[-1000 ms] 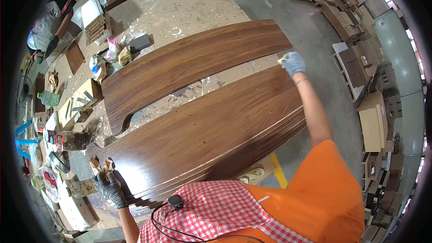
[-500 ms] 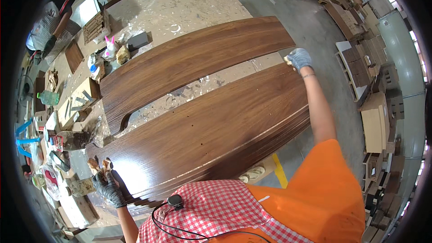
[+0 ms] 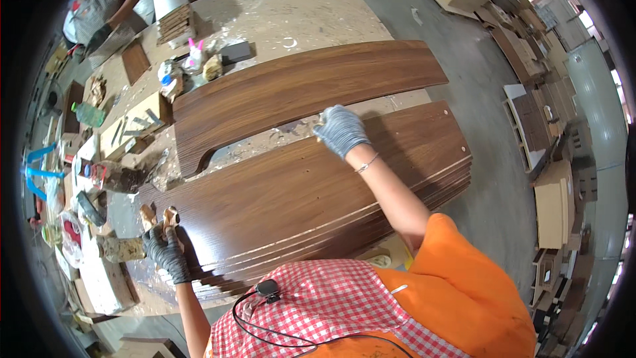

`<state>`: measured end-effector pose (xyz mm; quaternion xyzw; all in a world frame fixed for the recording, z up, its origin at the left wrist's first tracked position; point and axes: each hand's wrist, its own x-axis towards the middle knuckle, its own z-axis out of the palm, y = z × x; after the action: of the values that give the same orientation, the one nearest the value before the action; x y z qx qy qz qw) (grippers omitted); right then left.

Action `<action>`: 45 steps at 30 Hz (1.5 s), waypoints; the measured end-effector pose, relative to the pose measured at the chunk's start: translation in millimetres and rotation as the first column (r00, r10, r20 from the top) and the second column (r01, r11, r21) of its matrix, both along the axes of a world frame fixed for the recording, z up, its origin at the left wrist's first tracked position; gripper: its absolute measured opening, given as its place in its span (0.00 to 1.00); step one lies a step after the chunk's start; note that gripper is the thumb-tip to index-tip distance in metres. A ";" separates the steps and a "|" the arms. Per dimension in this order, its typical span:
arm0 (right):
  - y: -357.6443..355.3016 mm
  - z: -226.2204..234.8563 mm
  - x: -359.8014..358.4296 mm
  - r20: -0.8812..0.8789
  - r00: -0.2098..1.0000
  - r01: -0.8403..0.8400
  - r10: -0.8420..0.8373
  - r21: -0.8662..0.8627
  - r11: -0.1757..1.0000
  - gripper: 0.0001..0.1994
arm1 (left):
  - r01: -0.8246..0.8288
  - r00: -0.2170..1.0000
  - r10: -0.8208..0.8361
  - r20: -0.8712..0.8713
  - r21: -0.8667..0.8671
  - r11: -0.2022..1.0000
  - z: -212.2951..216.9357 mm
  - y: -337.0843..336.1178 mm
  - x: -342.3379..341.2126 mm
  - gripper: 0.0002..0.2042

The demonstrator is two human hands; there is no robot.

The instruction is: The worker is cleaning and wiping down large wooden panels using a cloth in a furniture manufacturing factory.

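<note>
In the head view, a stack of brown wood-grain panels (image 3: 371,222) lies along the near edge of the surface (image 3: 305,10), and a separate curved panel (image 3: 318,76) lies beyond it; both run past the surface's right edge. The work seems to be partway through: the right hand (image 3: 342,131) is at the middle of the top panel's (image 3: 278,195) far edge, its fingers curled closed on a pale wad (image 3: 317,134) that barely shows. Which panels are finished and which are left cannot be told from their look.

The left hand (image 3: 167,252) is at the stack's left end, near a murky jar (image 3: 122,248), with brown crumpled bits (image 3: 170,216) at its fingertips; whether it grips them I cannot tell.

Against the earlier frames, the right hand has come leftward from the top panel's right end, baring two pale round spots (image 3: 463,149) there; the left hand has stayed at its end.
</note>
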<state>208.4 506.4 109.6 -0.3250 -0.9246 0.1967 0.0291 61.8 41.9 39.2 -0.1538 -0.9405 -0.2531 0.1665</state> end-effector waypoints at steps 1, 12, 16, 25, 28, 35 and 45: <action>-16.2 5.0 -10.9 0.027 0.999 -0.028 0.029 -0.035 0.999 0.18 | -0.005 1.000 0.005 -0.015 -0.029 1.000 3.0 1.8 0.4 0.10; -139.9 -17.1 -103.4 0.007 0.971 -0.240 0.240 -0.006 0.971 0.17 | -0.019 1.000 0.018 0.007 0.036 0.999 14.1 8.8 8.1 0.10; -78.4 -8.2 -58.3 0.001 0.976 -0.218 0.219 0.103 0.971 0.13 | 0.002 1.000 -0.002 -0.013 0.019 1.000 15.3 8.8 8.4 0.11; -87.5 7.5 -66.7 0.162 0.971 -0.173 0.174 -0.020 0.985 0.13 | -0.013 1.000 0.015 -0.020 0.086 0.996 13.1 9.6 9.8 0.10; -135.6 -0.8 -103.5 0.072 0.953 -0.281 0.293 -0.140 0.949 0.14 | 0.002 1.000 -0.001 -0.015 0.099 0.995 26.3 20.2 14.9 0.10; -268.9 -9.8 -196.6 -0.047 0.890 -0.456 0.454 -0.101 0.884 0.17 | -0.012 1.000 0.013 -0.010 0.124 0.992 29.5 15.8 16.4 0.10; -318.6 -41.9 -272.6 -0.151 0.917 -0.390 0.370 -0.137 0.911 0.16 | -0.038 0.998 0.030 0.052 0.152 0.988 36.0 14.6 14.4 0.09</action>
<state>-64.3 187.8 67.8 -0.1276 -0.9472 0.2935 0.0196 76.2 56.5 75.3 -0.1181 -0.9247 -0.3252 0.1588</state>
